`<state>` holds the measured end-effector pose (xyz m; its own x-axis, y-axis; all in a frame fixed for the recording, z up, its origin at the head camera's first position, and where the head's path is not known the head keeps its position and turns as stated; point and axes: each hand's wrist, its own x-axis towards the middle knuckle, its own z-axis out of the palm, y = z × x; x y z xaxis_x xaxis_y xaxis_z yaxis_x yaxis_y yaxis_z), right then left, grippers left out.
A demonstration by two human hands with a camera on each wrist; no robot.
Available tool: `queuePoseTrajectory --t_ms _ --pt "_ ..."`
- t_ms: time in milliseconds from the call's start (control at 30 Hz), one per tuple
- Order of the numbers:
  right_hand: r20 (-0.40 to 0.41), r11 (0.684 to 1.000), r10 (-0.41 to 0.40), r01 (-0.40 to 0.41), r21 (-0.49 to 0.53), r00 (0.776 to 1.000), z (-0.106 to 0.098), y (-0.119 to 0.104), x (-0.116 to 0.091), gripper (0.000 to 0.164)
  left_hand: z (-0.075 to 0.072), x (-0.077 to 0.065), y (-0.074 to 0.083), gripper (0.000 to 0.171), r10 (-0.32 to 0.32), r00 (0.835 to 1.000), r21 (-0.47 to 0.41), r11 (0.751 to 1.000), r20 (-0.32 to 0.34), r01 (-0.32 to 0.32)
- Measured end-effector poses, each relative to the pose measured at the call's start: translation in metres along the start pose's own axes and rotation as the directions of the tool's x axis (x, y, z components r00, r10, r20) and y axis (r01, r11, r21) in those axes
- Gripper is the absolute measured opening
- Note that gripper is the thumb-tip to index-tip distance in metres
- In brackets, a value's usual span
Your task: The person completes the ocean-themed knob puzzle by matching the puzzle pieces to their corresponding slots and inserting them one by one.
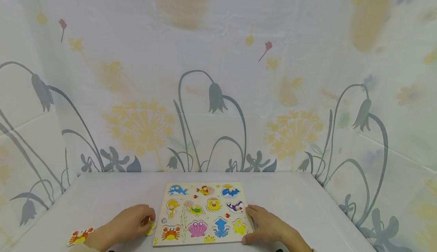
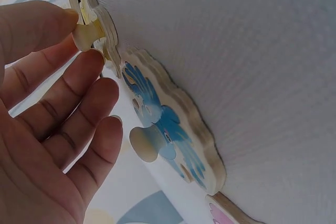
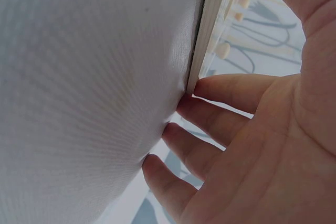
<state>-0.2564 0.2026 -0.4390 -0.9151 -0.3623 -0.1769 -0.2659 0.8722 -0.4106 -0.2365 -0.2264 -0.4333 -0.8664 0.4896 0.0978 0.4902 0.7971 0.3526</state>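
Note:
A wooden sea-animal puzzle board [image 1: 177,221] lies flat on the table. Just left of it, my left hand [image 1: 131,221] pinches the knob of a yellow puzzle piece [image 1: 150,229] between thumb and finger; the hand partly covers the piece. In the left wrist view that yellow piece [image 2: 108,30] stays close to the tabletop, with the other fingers loosely bent. Near those fingers lies a blue squid piece [image 2: 168,129] with a wooden knob. My right hand [image 1: 268,223] rests at the board's right edge, its fingers [image 3: 215,119] spread and touching the table, the foremost against the board's side.
A red crab piece [image 1: 80,236] lies left of the left forearm. Part of a pink piece [image 2: 219,214] shows beyond the squid piece. The board's two upper rows carry knobbed pieces; its bottom row shows pictures without visible knobs. A flower-printed curtain [image 1: 218,130] stands behind the table.

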Motion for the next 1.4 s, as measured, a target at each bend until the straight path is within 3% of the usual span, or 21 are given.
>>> queuePoseTrajectory --t_ms 567,900,1100,1400 --pt "0.0 1.0 -0.001 0.001 0.005 1.0 -0.001 -0.001 -0.002 0.097 0.001 -0.004 -0.001 0.016 0.035 0.999 -0.016 0.999 -0.005 -0.035" --pt "0.001 1.0 -0.013 0.013 0.002 1.0 -0.001 -0.001 -0.002 0.098 -0.007 0.005 0.006 0.015 -0.006 1.0 0.01 1.0 -0.012 0.006" --pt "0.003 1.0 -0.01 0.01 0.003 1.0 -0.002 -0.001 -0.003 0.097 -0.004 0.023 0.02 0.015 0.108 0.993 0.024 0.994 -0.04 -0.107" --pt "0.009 1.0 0.007 -0.007 0.013 1.0 -0.003 -0.002 -0.003 0.096 0.012 0.056 0.057 0.012 0.219 0.976 0.031 0.975 -0.007 -0.219"
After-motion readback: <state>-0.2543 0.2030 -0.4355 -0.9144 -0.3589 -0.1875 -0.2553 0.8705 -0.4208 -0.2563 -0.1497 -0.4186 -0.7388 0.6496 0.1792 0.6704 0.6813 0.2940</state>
